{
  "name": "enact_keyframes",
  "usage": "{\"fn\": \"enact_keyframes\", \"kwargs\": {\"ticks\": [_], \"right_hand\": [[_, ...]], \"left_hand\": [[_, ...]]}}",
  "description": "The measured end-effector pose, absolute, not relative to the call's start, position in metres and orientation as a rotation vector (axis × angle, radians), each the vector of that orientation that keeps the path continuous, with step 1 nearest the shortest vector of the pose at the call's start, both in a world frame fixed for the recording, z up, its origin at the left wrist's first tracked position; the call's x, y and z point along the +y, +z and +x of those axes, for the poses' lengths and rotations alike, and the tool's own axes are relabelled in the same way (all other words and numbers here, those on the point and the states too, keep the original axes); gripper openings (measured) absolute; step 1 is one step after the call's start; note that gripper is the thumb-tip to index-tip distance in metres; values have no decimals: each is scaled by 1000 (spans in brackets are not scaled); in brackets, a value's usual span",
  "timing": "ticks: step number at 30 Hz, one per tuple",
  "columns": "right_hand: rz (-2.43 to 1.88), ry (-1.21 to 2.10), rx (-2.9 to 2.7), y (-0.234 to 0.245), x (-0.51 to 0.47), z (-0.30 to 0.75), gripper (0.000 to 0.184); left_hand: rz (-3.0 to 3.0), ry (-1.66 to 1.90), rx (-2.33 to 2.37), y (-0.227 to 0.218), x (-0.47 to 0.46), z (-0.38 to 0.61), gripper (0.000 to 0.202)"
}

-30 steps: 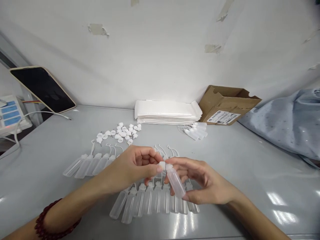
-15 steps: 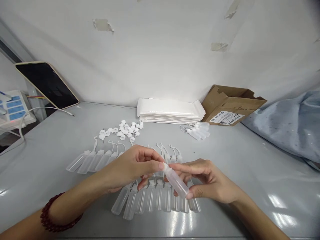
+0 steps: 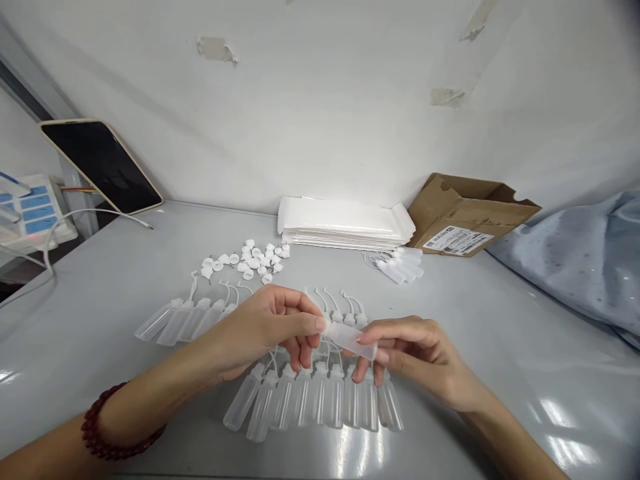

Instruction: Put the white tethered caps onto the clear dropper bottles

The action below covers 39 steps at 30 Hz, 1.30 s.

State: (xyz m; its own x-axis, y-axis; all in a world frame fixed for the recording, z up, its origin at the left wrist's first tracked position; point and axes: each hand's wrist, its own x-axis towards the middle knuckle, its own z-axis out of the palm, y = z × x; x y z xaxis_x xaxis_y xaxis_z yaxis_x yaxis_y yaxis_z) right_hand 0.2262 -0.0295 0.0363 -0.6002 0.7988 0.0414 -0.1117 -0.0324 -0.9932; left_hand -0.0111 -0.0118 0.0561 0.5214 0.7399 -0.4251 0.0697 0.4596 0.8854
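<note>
A small translucent squeeze bottle (image 3: pixel 350 339) is held between my two hands above the table, tilted with its base toward the right. My left hand (image 3: pixel 277 323) pinches its white cap end between thumb and forefinger. Fingers and thumb of my right hand (image 3: pixel 417 357) grip the bottle near its base. Below my hands lies a front row of similar bottles (image 3: pixel 303 400) with white caps and thin straps. Another row of bottles (image 3: pixel 173 323) lies behind, partly hidden by my left hand and forearm. Loose white caps (image 3: pixel 255 260) are heaped beyond that row.
White padded envelopes (image 3: pixel 345 223) are stacked against the wall, beside an open cardboard box (image 3: pixel 470 213). Several bottles (image 3: pixel 400 267) lie before them. A phone (image 3: pixel 107 167) leans at left near a cable (image 3: pixel 100 212) and a power strip (image 3: pixel 37 213). Blue-grey fabric (image 3: pixel 575 260) lies right.
The held bottle has turned to lie more nearly level. My right fingers have shifted from around its neck to its body near the base; my left hand still pinches the cap end.
</note>
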Motion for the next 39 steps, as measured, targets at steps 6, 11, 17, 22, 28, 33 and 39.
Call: {"fn": "enact_keyframes", "kwargs": {"ticks": [6,11,17,22,28,33,39], "right_hand": [[-764,1687,-1582,32,-30,226,31],[-921,1382,-1717,31,-32,220,28],[-969,1180,-1906,26,-37,219,29],[-1006,1410,-1850,26,-38,217,29],[-960,1887,-1500,24,-34,211,42],[-902,1973,-1381,22,-35,210,40],[-922,1870,-1430,22,-38,209,35]], "left_hand": [[991,525,921,53,-15,-9,14],[995,528,907,52,-18,-6,14],[1072,600,927,54,-18,-6,12],[1289,644,981,52,-23,-5,10],[1652,778,937,51,-24,-9,12],[1668,801,899,52,-23,-10,16],[1594,815,927,51,-22,-9,11]]}}
